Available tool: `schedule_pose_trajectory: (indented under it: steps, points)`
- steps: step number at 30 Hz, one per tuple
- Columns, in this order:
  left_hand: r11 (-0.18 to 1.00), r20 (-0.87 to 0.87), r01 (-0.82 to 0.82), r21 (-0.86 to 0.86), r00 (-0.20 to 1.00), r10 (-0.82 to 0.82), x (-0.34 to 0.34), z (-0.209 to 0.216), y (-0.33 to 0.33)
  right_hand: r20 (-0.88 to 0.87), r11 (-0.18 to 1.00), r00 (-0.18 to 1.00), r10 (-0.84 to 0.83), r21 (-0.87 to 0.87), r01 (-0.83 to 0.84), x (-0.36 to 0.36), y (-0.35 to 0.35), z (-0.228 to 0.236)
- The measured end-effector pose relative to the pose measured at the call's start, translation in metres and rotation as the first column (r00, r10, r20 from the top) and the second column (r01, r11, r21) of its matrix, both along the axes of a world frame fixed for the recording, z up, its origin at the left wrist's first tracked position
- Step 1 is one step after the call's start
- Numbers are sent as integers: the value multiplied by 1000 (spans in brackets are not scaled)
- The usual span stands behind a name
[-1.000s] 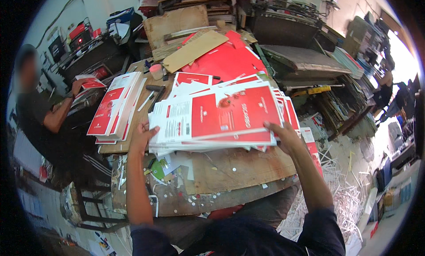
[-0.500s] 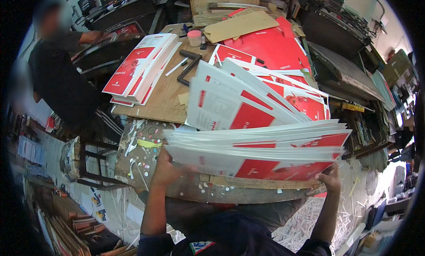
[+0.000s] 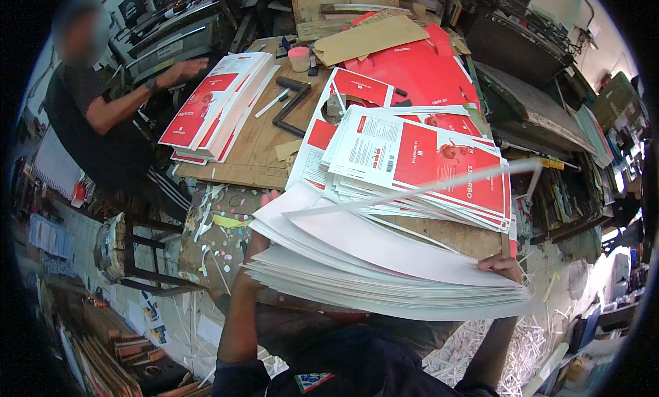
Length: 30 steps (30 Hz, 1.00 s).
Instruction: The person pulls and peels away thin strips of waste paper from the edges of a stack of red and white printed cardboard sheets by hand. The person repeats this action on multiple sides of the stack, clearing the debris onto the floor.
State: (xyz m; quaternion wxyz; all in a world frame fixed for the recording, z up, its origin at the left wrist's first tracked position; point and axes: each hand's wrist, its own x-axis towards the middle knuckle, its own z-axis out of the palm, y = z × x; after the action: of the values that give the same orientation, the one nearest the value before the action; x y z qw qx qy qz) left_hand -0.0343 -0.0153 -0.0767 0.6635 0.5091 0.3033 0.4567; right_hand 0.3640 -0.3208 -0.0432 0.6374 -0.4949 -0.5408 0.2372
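Between my hands a thick stack of paper sheets point(image 3: 384, 280) sags and fans out, its plain white side up. My left hand point(image 3: 257, 240) grips the left end, the fingers partly hidden by the paper. At the right end, my right hand point(image 3: 501, 266) is closed on the sheets with its thumb and fingers at the edge. A thin white strip or sheet edge point(image 3: 446, 185), blurred, stretches above the stack. Just beyond, a pile of red and white printed sheets point(image 3: 439, 160) lies loosely spread on the wooden table point(image 3: 274, 160).
A tall stack of printed sheets point(image 3: 209, 108) stands at the left, near a dark metal bar handle point(image 3: 294, 107). Behind lie red sheets point(image 3: 419, 71), brown cardboard point(image 3: 371, 40) and a pink-topped tub point(image 3: 299, 58). A co-worker point(image 3: 96, 115) stands at left; paper shreds point(image 3: 494, 349) cover the floor.
The held stack has tipped toward me, from printed faces showing to white sides up. The printed pile behind is now uncovered. The co-worker's arm has moved.
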Motion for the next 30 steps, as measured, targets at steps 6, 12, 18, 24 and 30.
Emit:
schedule_pose_trajectory:
  steps: [6, 12, 18, 24, 30]
  points:
    - [646, -258, 141, 750, 962, 90, 17, 36, 7, -134, 979, 970, -201, 5, 203, 29, -4, -3]
    - [875, -332, 199, 442, 942, -47, 7, 48, 0, -54, 913, 937, -346, -252, 322, 35, -20, 25]
    - [952, 34, 305, -12, 952, -304, 38, 20, -11, -294, 905, 868, -400, -277, 323, 3, 6, -3]
    - [928, -273, 237, 286, 949, -158, 41, 31, -14, 32, 895, 901, -433, -104, 434, 11, 16, 5]
    - [962, -169, 161, 219, 978, -126, 44, 69, 4, -39, 905, 921, -388, -204, 372, 11, 25, 49]
